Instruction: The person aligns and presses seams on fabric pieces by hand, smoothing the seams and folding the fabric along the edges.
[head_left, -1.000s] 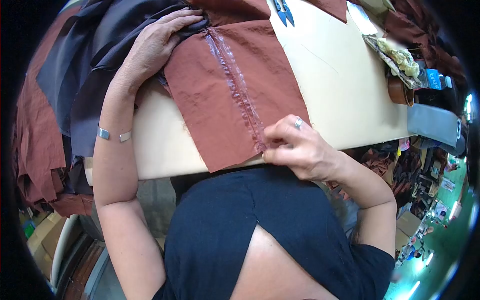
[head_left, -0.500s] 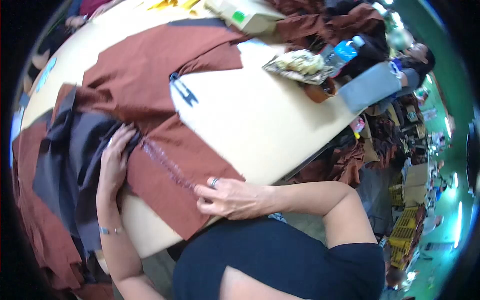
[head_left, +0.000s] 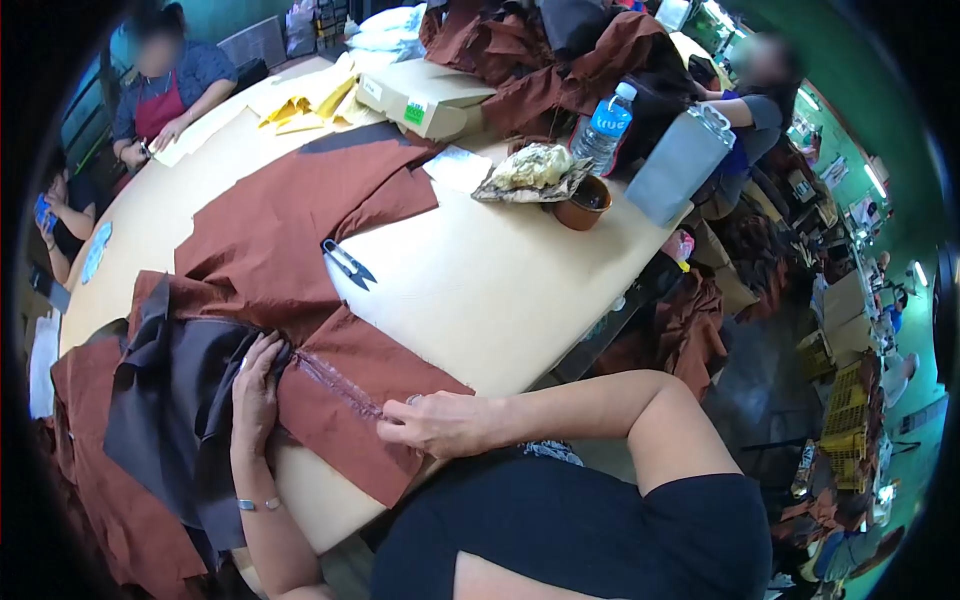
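A reddish-brown piece of fabric (head_left: 345, 420) lies over the table's near edge, with a shiny purplish seam strip (head_left: 335, 383) running diagonally across it. My right hand (head_left: 440, 422) is closed at the strip's lower end, thumb and fingers pinching the fabric there. At the upper end, my left hand (head_left: 256, 395) presses its bent fingers into bunched dark fabric (head_left: 175, 385) and grips it; its fingertips are partly lost in the folds. More brown fabric (head_left: 270, 225) spreads beyond both hands. Thread snips (head_left: 348, 266) rest on the table just past the cloth.
On the table (head_left: 480, 310) are a brown pot (head_left: 583, 205), crumpled paper (head_left: 535, 170), a water bottle (head_left: 606, 128), a grey container (head_left: 680, 165) and a cardboard box (head_left: 425, 95). Cloth is heaped at the back. People sit at the far left and far right.
My head view has shifted upward, bringing more of the far table and people into sight. Both hands keep their places on the fabric, the right still pinching the strip's end.
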